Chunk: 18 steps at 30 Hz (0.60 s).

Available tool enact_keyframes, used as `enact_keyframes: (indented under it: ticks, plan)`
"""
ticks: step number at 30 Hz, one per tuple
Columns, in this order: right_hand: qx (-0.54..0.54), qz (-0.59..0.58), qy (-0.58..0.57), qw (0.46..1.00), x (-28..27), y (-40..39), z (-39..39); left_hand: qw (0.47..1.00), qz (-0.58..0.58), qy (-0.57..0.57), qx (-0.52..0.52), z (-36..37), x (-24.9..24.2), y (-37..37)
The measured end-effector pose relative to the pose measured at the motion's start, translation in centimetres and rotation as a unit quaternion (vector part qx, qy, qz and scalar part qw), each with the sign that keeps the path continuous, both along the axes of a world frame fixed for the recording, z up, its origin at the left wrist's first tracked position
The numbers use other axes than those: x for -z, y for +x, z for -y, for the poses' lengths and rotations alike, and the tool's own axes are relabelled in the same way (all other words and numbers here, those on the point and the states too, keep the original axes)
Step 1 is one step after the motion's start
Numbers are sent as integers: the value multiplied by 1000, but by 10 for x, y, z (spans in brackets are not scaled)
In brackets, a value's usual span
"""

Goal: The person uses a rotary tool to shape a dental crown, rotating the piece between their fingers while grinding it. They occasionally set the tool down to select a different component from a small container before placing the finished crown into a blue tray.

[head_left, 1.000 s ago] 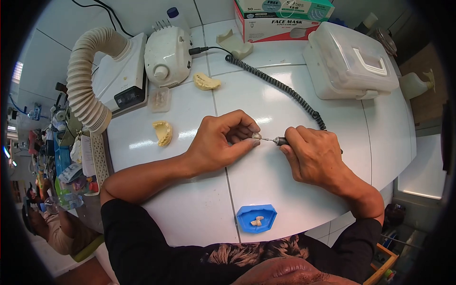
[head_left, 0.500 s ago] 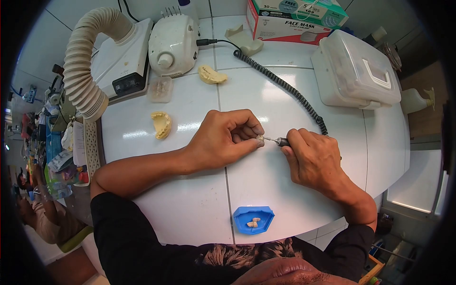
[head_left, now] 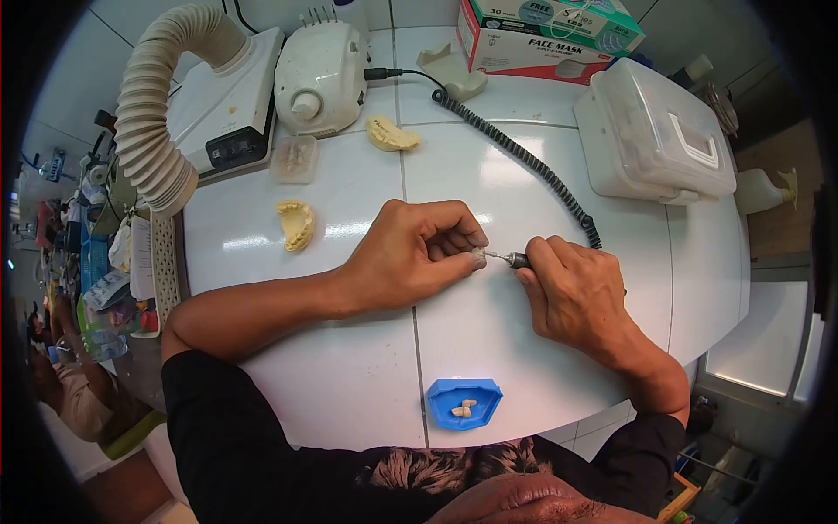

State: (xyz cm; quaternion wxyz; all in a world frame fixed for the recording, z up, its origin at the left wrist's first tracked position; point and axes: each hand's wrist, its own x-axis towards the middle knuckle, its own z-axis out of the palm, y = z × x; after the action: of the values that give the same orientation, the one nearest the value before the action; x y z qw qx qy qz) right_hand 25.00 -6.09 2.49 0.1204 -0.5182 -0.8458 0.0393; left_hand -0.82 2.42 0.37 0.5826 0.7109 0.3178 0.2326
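Observation:
My left hand (head_left: 401, 255) pinches a small pale dental crown (head_left: 478, 252) between thumb and fingertips; most of it is hidden. Wrapped in the fingers of my right hand (head_left: 572, 288) is a dark rotary handpiece (head_left: 518, 260). Its thin metal bit (head_left: 495, 254) points left and meets the crown at the fingertips, though exact contact is too small to tell. Below the hands, near the table's front edge, a blue tray (head_left: 443, 416) holds several small tooth-like pieces (head_left: 465, 409). A yellowish dental cast (head_left: 297, 225) lies left of my left hand.
A coiled black cord (head_left: 524, 157) runs from the white control unit (head_left: 321, 83) toward my right hand. A second cast (head_left: 392, 134), a small clear box (head_left: 295, 160), a ribbed suction hose (head_left: 144, 113), mask boxes (head_left: 541, 57) and a white case (head_left: 655, 140) stand around. Another person (head_left: 87, 397) is at far left.

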Motion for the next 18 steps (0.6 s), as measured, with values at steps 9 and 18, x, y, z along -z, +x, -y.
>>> enact_keyframes:
  ticks: [9,18]
  plan:
    - [-4,17,-1,1000,0,0,0,1000,-7,-4,0,-1,1,1]
    - [4,8,-1,1000,1,-1,0,1000,-18,-6,6,-1,0,1]
